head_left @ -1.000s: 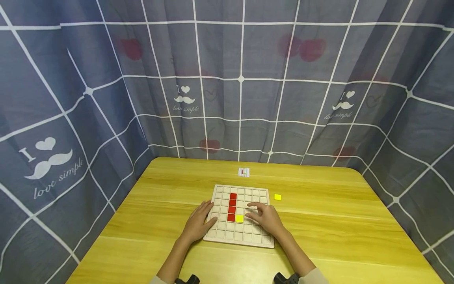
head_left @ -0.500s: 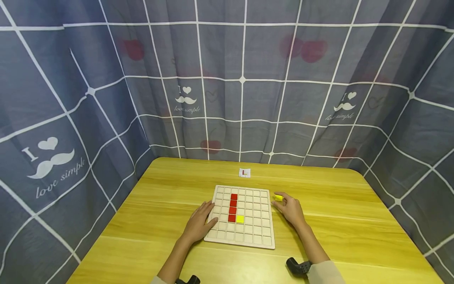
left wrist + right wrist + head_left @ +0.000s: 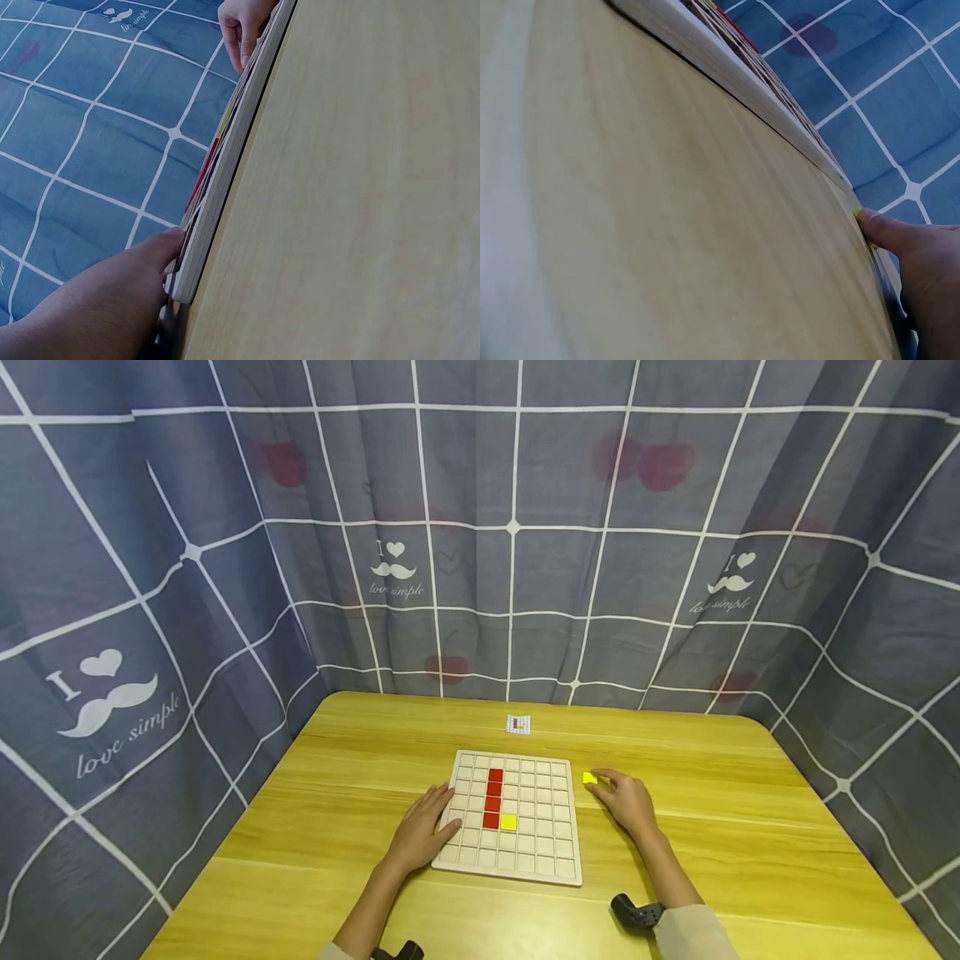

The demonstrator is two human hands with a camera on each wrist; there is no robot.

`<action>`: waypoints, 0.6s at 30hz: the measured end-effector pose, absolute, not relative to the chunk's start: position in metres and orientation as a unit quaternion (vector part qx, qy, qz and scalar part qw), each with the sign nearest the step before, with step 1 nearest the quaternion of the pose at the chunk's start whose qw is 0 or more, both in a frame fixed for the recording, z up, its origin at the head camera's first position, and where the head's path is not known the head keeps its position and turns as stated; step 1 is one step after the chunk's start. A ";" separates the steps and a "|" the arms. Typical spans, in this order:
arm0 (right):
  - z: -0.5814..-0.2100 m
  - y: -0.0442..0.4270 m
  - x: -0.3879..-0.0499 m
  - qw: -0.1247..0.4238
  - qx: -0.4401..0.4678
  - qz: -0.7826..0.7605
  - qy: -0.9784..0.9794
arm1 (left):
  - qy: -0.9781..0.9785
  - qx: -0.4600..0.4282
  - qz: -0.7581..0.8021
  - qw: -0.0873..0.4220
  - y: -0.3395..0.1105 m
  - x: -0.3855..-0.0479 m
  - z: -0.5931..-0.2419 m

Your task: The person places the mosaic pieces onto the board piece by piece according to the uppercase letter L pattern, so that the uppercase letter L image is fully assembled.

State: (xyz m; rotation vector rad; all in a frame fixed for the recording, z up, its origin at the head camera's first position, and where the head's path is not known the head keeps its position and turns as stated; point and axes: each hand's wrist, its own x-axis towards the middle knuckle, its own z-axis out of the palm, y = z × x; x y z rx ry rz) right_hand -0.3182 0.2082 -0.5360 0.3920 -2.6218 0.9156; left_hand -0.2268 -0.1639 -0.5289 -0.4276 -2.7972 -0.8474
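Note:
A pale square grid board (image 3: 547,852) lies on the table, with a column of several red tiles (image 3: 492,804) and one yellow tile (image 3: 508,822) beside the lowest red one. My left hand (image 3: 422,831) rests on the board's left edge, thumb over the top and fingers stretched along the side. Right of the board, my right hand (image 3: 626,800) pinches another yellow tile (image 3: 589,777) at its right side between thumb and fingers. In the right wrist view only a sliver of that tile shows at the thumb tip (image 3: 866,217).
A small printed card (image 3: 518,724) with a grid pattern lies behind the board. The wooden table (image 3: 300,827) extends to both sides. A grey checked curtain (image 3: 480,568) hangs behind it. Black devices (image 3: 636,913) are strapped at the wrists.
My right hand has moved from above the board out to the right and taken hold of the loose yellow tile. The left hand stays on the board's edge.

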 end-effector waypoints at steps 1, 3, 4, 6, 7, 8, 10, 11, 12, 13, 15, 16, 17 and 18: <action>-0.536 0.208 -0.318 0.168 0.136 0.322 -0.922 | -0.943 -0.144 -0.286 0.094 -0.164 -0.227 -0.529; -0.536 0.208 -0.317 0.169 0.133 0.326 -0.921 | -0.942 -0.145 -0.287 0.095 -0.164 -0.227 -0.529; -0.536 0.208 -0.317 0.169 0.130 0.331 -0.919 | -0.941 -0.146 -0.288 0.096 -0.164 -0.227 -0.529; -0.536 0.207 -0.315 0.167 0.126 0.347 -0.914 | -0.941 -0.147 -0.288 0.096 -0.164 -0.227 -0.529; -0.536 0.206 -0.314 0.166 0.125 0.355 -0.911 | -0.942 -0.146 -0.288 0.096 -0.164 -0.226 -0.529; -0.535 0.204 -0.313 0.166 0.126 0.364 -0.908 | -0.942 -0.146 -0.288 0.095 -0.164 -0.226 -0.529; -0.534 0.200 -0.311 0.169 0.136 0.383 -0.898 | -0.942 -0.146 -0.288 0.095 -0.164 -0.226 -0.529; -0.532 0.197 -0.310 0.172 0.142 0.390 -0.893 | -0.942 -0.146 -0.288 0.095 -0.164 -0.226 -0.529; -0.530 0.194 -0.309 0.176 0.150 0.397 -0.888 | -0.941 -0.147 -0.288 0.095 -0.164 -0.226 -0.529; -0.529 0.190 -0.307 0.180 0.160 0.402 -0.883 | -0.941 -0.148 -0.289 0.096 -0.164 -0.226 -0.528; -0.525 0.182 -0.304 0.188 0.182 0.407 -0.875 | -0.940 -0.151 -0.289 0.098 -0.164 -0.226 -0.528; -0.524 0.177 -0.302 0.190 0.193 0.408 -0.872 | -0.940 -0.152 -0.288 0.098 -0.164 -0.227 -0.528; -0.522 0.172 -0.299 0.192 0.204 0.407 -0.869 | -0.940 -0.152 -0.288 0.099 -0.164 -0.227 -0.528; -0.521 0.168 -0.296 0.193 0.217 0.408 -0.866 | -0.940 -0.152 -0.288 0.098 -0.164 -0.227 -0.528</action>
